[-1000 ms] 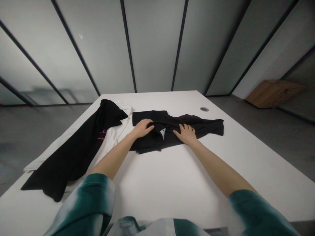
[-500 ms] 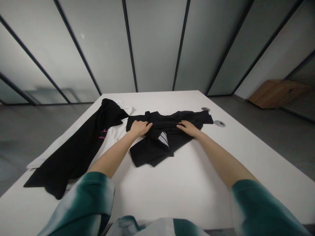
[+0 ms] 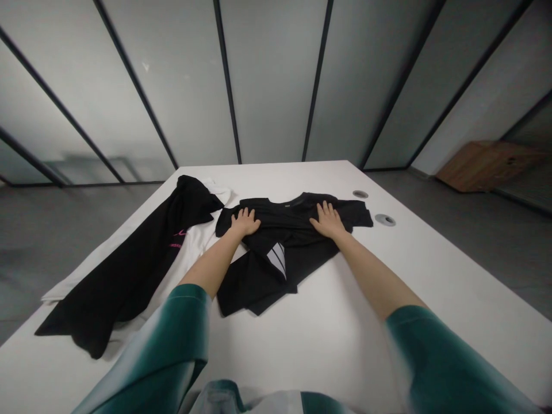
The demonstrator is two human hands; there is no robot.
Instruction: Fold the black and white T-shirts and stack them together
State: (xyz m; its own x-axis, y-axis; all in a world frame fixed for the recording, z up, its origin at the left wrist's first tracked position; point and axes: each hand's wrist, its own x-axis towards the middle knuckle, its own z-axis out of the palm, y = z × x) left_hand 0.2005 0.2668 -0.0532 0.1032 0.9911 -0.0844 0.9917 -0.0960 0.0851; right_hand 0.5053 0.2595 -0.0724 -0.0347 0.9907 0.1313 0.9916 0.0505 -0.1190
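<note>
A black T-shirt (image 3: 287, 221) lies rumpled on the white table, its neckline towards the far side and its lower part bunched and folded over. A white striped print (image 3: 277, 259) shows on its front. My left hand (image 3: 246, 223) rests flat on the shirt near the left shoulder, fingers spread. On the right shoulder side my right hand (image 3: 328, 221) presses down, also with fingers apart. The right sleeve stretches out past my right hand. Cloth under both palms is hidden.
Left of the shirt lies another black garment (image 3: 129, 270) with pink lettering, on top of a white garment (image 3: 196, 238). Two round grommets (image 3: 385, 220) are set in the white table (image 3: 431, 276) at the right. Frosted glass panels (image 3: 271, 80) stand beyond; a wooden cabinet (image 3: 487, 165) is far right.
The shirt's neckline has come into view and its upper part lies flatter. Its lower part has slid nearer to me. Both hands have spread their fingers flat on the cloth.
</note>
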